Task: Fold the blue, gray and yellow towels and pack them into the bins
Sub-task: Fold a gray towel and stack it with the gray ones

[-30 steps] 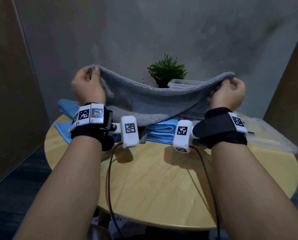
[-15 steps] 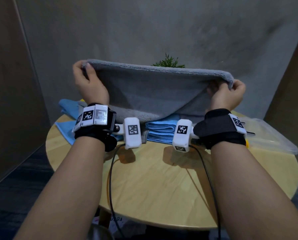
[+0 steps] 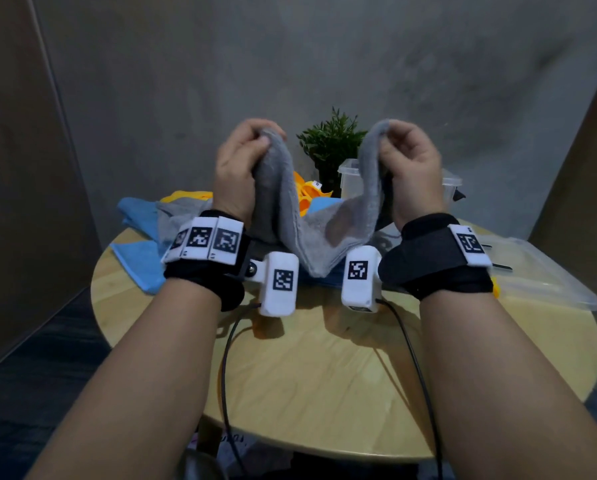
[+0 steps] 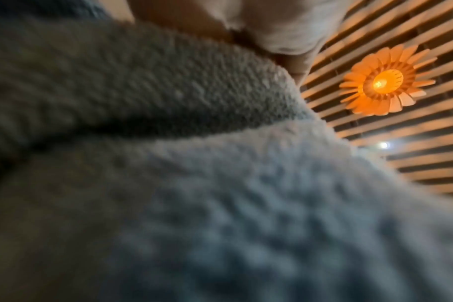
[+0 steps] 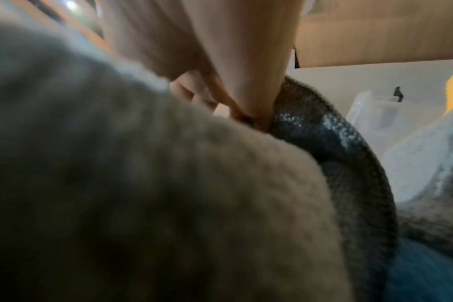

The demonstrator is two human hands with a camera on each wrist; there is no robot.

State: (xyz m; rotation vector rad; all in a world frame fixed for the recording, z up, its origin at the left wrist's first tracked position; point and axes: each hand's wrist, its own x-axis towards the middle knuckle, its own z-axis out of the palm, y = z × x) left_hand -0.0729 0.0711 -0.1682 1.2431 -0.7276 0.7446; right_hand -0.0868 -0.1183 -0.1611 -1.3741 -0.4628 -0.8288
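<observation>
Whereas half a second ago the two hands held the gray towel [image 3: 319,233] stretched wide between them, they have now swung inward, so that the cloth sags in a deep U between the fists. This is judged to be the halving fold in progress: the two gripped ends are being brought to meet.

Left hand [image 3: 241,168]: fingers curled round one upper end of the towel, thumb pressed against the pile; no gap visible between fingers and cloth. Right hand [image 3: 407,171]: likewise closed on the opposite end, the fabric pinched between thumb and curled fingers, as the right wrist view confirms at close range. Both hands are raised above the round wooden table [image 3: 342,375] and stand near one another but apart.

The towel's lowest loop hangs just over a folded blue towel [image 3: 316,278], mostly hidden behind the wrist cameras. Farther back lie a loose blue towel [image 3: 137,261], another gray cloth [image 3: 175,216] and yellow towels [image 3: 305,197]. A clear plastic bin [image 3: 350,178] stands behind the right hand beside a small potted plant [image 3: 330,140]; a clear lid [image 3: 546,275] lies at the table's right edge. No towel is seen in a bin yet.
</observation>
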